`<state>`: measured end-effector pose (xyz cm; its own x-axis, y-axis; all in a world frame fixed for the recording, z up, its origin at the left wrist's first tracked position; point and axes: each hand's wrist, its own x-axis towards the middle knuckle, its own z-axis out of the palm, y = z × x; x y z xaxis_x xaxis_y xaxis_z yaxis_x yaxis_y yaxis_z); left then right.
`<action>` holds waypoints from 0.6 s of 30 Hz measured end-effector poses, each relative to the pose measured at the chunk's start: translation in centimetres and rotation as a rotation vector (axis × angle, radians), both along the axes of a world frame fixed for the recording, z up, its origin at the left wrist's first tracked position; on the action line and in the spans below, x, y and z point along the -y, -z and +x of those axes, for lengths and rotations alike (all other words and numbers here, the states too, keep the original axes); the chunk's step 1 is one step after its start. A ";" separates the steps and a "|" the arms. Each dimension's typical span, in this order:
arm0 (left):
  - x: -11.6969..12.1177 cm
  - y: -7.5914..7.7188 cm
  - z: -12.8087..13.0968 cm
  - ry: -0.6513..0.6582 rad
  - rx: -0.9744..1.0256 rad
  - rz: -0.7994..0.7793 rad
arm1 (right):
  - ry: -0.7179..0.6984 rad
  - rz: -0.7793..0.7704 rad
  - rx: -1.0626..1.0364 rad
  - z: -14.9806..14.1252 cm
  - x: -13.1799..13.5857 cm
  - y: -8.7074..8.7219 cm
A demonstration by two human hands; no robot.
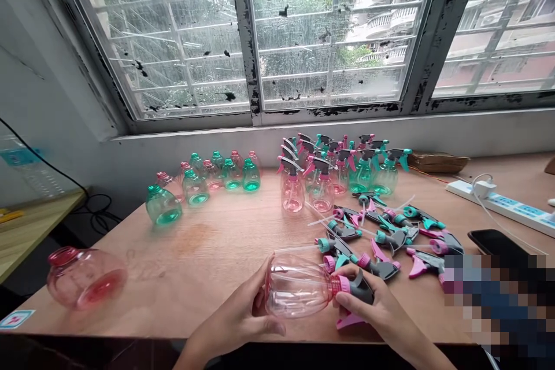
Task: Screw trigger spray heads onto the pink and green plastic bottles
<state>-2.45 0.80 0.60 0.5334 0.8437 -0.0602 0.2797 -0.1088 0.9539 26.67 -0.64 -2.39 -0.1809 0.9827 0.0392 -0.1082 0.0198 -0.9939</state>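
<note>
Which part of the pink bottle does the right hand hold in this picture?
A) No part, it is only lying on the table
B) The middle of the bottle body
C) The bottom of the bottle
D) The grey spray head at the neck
D. The right hand closes around the grey spray head, while the left hand holds the body of the clear pink bottle.

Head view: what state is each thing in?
Pink bottle, held level, trigger head on its neck.
Left hand, gripping the bottle.
Right hand, gripping the trigger head.
Loose trigger heads, lying on the table.
Headless bottles, upright.
Assembled bottles, upright.
Window, shut.
Phone, screen dark.
</note>
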 end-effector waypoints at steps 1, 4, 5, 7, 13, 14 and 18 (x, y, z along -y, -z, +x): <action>0.0 0.0 0.0 0.014 0.003 -0.004 | 0.003 -0.002 -0.001 0.0 0.0 0.0; 0.2 -0.1 0.1 0.011 0.016 -0.004 | 0.007 -0.013 -0.010 0.0 0.1 -0.1; 0.2 -0.1 0.2 -0.002 0.017 0.000 | 0.003 -0.013 -0.015 0.0 0.1 -0.1; 0.4 -0.1 0.3 -0.034 0.003 0.011 | -0.013 -0.012 -0.027 0.0 0.0 -0.1; 0.3 -0.4 0.3 -0.045 -0.005 -0.046 | -0.045 -0.008 -0.026 0.1 0.0 -0.1; 0.3 -0.4 0.2 -0.036 0.008 -0.048 | -0.049 -0.010 -0.026 0.1 0.0 -0.1; 0.2 -0.3 0.0 -0.013 0.010 -0.024 | -0.048 -0.013 -0.019 0.2 -0.1 0.0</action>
